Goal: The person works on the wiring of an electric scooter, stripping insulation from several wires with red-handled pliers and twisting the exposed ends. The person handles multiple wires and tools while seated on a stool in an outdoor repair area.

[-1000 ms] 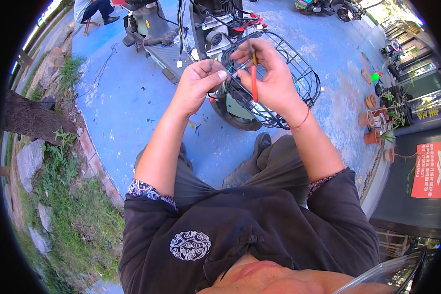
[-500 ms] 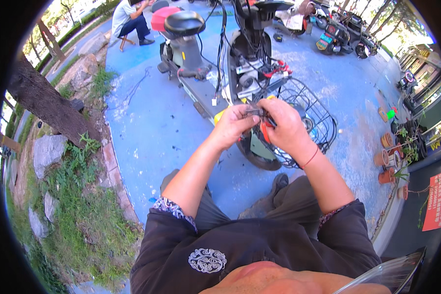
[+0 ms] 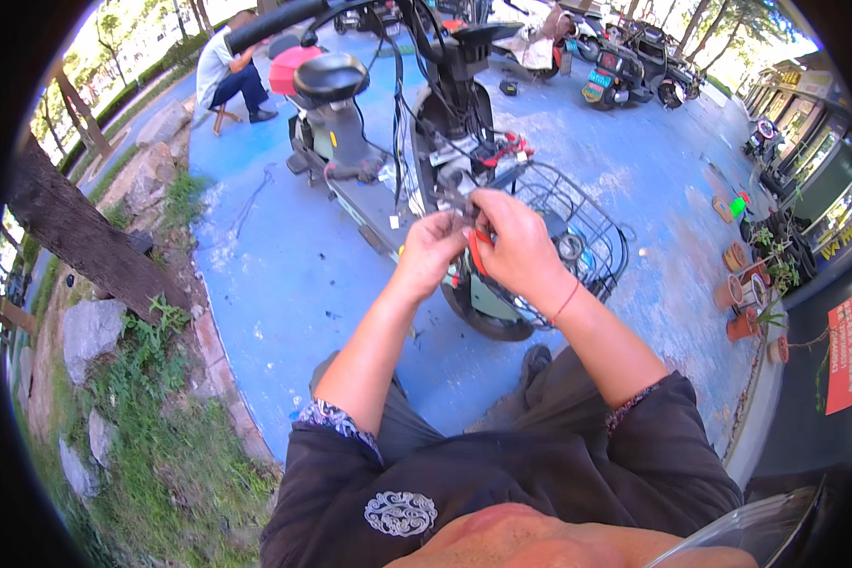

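My right hand (image 3: 522, 248) is closed around a red-handled hand tool (image 3: 478, 252), which looks like pliers; its jaws are mostly hidden by my fingers. Close against it, my left hand (image 3: 428, 254) is pinched at the fingertips on something small and dark that I cannot make out. Both hands are held above the front wheel (image 3: 487, 320) of an electric scooter. The scooter's front column (image 3: 449, 118) is stripped of covers, with loose black cables (image 3: 399, 123) hanging from it. A black wire basket (image 3: 596, 204) is just beyond my right hand.
The scooter's black seat (image 3: 331, 78) is at the back left. A person (image 3: 232, 71) sits on a small stool farther off. Parked scooters (image 3: 634, 71) line the back right. Flowerpots (image 3: 736, 293) stand along the right edge, rocks (image 3: 93, 331) and a tree trunk (image 3: 85, 222) at left.
The view has shifted, bringing more of the handlebar into sight at the top. My hands stay together at the tool, with my right hand turned slightly so more red handle shows.
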Motion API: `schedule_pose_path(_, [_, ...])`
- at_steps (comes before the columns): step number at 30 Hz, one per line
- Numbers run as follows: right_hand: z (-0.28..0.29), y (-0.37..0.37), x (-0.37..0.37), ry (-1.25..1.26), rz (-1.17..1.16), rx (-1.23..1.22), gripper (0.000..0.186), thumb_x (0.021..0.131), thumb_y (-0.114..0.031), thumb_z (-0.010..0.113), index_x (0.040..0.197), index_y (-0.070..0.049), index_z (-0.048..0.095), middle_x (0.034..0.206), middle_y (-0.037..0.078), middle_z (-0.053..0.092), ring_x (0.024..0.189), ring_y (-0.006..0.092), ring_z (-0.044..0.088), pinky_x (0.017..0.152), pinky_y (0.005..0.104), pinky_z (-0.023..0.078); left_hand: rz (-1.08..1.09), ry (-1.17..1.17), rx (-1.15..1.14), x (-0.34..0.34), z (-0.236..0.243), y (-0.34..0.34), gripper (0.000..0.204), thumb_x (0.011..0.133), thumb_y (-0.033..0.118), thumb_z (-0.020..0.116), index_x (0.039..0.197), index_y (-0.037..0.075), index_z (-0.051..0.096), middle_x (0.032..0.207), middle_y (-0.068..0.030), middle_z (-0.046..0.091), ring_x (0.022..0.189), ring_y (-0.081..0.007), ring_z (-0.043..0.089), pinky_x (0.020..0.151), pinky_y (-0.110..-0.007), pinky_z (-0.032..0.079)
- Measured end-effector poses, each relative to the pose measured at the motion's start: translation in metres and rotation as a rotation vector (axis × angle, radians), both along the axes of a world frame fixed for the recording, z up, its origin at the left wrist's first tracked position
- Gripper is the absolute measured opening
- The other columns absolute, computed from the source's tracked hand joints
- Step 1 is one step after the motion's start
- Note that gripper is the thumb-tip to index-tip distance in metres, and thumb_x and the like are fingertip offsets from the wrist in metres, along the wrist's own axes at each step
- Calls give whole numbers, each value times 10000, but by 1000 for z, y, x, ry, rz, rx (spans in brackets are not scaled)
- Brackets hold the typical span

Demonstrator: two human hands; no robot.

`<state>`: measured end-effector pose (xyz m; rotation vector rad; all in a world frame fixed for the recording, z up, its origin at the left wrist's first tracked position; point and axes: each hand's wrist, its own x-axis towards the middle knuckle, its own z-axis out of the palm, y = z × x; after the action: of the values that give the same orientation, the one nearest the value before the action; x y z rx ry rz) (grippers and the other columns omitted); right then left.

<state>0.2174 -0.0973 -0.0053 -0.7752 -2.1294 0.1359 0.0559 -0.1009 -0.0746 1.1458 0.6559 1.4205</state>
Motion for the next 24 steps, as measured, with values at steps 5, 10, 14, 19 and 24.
schedule_pose_path(5, [-3, 0, -3, -35, -54, 15, 370, 769, -21, 738, 1111, -42, 600, 871, 154, 650, 829, 383, 656, 717, 475, 533, 37, 37, -18, 0, -9, 2, 146, 991, 204, 675, 972, 60, 683, 758, 60, 607, 621, -31, 477, 550, -217, 333])
schedule_pose_path(10, [0, 0, -4, -32, -58, 45, 369, 782, -40, 748, 1122, -39, 604, 833, 143, 653, 782, 358, 667, 678, 453, 542, -12, 9, 19, 0, -9, 5, 139, 1004, 180, 659, 977, 44, 666, 793, 44, 620, 634, -19, 467, 550, -213, 322])
schedule_pose_path(14, [0, 0, -4, -41, -87, 10, 352, 792, -37, 739, 1119, -47, 612, 826, 141, 657, 786, 358, 674, 691, 452, 548, 23, 43, 67, -2, -10, 5, 107, 987, 141, 666, 977, 34, 666, 796, 44, 617, 627, -21, 451, 550, -214, 322])
schedule_pose_path(19, [15, 56, 64, -98, -493, 235, 305, 876, -68, 686, 1176, -39, 636, 833, 143, 708, 723, 289, 692, 695, 400, 567, 108, -52, 71, -29, 1, -10, 104, 967, 119, 677, 966, 17, 661, 739, 45, 549, 593, -43, 398, 547, -232, 290])
schedule_pose_path(24, [31, 36, 106, 313, -51, -558, 406, 884, 11, 701, 1276, -12, 598, 894, 26, 657, 754, 87, 620, 679, 242, 519, 125, -97, 57, -40, -4, -7, 129, 970, 131, 681, 977, 6, 653, 717, 48, 501, 609, -48, 384, 570, -244, 285])
